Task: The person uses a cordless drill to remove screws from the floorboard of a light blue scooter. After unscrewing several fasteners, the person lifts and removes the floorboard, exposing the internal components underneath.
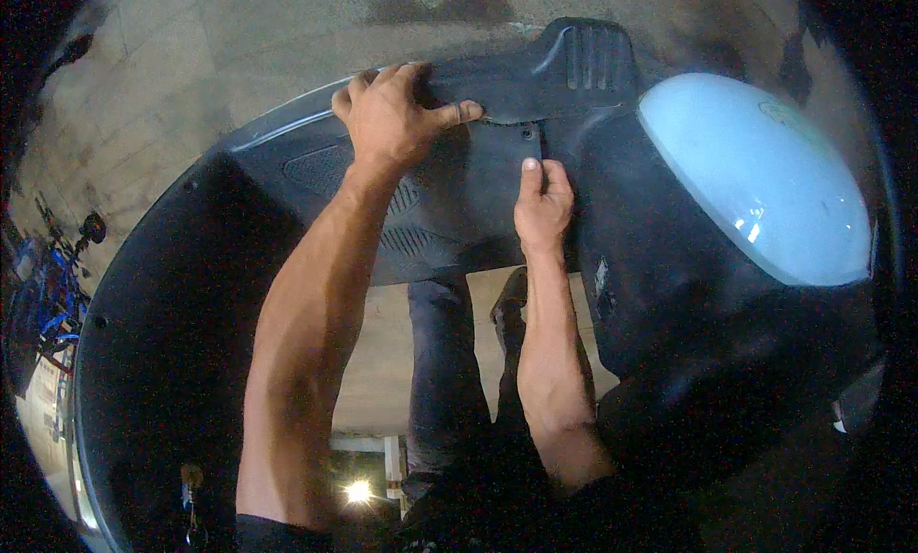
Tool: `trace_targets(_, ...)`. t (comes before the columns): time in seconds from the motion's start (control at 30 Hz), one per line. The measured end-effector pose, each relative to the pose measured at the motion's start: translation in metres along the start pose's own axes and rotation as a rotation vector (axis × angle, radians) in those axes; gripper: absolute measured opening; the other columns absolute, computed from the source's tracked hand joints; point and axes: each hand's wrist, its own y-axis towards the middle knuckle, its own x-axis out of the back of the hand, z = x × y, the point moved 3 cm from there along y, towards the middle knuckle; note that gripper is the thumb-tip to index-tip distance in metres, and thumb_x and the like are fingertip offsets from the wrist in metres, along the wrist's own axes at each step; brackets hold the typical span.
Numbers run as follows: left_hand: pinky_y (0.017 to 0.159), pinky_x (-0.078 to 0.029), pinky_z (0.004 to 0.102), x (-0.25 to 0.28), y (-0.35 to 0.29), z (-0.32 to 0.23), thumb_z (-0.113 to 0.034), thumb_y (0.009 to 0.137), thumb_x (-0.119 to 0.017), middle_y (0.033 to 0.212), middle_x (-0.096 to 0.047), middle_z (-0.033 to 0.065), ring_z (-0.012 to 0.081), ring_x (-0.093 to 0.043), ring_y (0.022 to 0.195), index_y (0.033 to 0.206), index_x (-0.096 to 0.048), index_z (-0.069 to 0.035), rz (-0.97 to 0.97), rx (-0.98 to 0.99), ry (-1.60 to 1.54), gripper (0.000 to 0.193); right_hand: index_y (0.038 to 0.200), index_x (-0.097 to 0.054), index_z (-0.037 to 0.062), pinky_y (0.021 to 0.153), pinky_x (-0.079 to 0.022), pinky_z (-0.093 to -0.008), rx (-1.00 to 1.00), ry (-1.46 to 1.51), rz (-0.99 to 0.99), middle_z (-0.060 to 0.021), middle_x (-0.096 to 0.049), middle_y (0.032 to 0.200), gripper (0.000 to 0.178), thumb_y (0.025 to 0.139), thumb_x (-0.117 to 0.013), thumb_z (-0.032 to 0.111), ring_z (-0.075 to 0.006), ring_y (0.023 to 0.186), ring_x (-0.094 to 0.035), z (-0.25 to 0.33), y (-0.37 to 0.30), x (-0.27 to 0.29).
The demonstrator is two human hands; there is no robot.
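Across the middle stretches the black plastic footboard of a scooter, with ribbed patches moulded into it. My left hand grips its far edge, fingers hooked over the rim and thumb stretched right along the plastic. To its right, my right hand pinches a narrow dark strip at the footboard's right side, thumb on top and fingers curled beside it. A small dark hole or fastener shows just beyond that thumb. Past both hands rises a black slotted bracket-like piece; its underside is hidden.
A glossy light-blue body panel bulges on the right. The dark front shield curves along the left, with keys hanging low. Blue-and-black objects stand at far left. My legs are below, and a bright lamp glares nearby.
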Motion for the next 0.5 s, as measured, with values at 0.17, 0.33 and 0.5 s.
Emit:
trace_targets(0.17, 0.101, -0.026, 0.0493, 0.002, 0.005, 0.003, -0.070, 0.058, -0.072, 0.115, -0.064, 0.0106, 0.0351, -0.050, 0.115, 0.115, -0.066, -0.015, 0.020, 0.044, 0.032, 0.079, 0.096, -0.057, 0.0000, 0.073, -0.046, -0.0396, 0.054, -0.060, -0.065, -0.0174, -0.063, 0.087, 0.028, 0.091, -0.058, 0.027, -0.0276, 0.079, -0.058, 0.007, -0.009, 0.004)
trace_targets(0.33, 0.100, -0.031, 0.0507, -0.011, -0.008, 0.022, -0.066, 0.064, -0.071, 0.129, -0.054, 0.0143, 0.0359, -0.048, 0.117, 0.122, -0.061, -0.014, -0.164, -0.072, -0.003, 0.079, 0.128, -0.048, -0.0015, 0.096, -0.042, -0.0377, 0.045, 0.026, 0.037, -0.0218, -0.058, 0.120, 0.048, 0.089, -0.060, 0.024, -0.0319, 0.110, -0.057, -0.012, -0.025, -0.001)
trace_targets(0.5, 0.097, -0.039, 0.0471, 0.003, -0.052, 0.032, -0.038, 0.076, -0.073, 0.121, -0.055, 0.0191, 0.0386, -0.050, 0.113, 0.119, -0.059, -0.008, -0.478, -0.184, -0.351, 0.055, 0.139, -0.028, -0.0045, 0.094, -0.043, -0.0350, 0.236, 0.207, 0.104, -0.0185, -0.062, 0.113, 0.056, 0.093, -0.053, 0.016, -0.0279, 0.111, -0.057, 0.004, -0.047, -0.010)
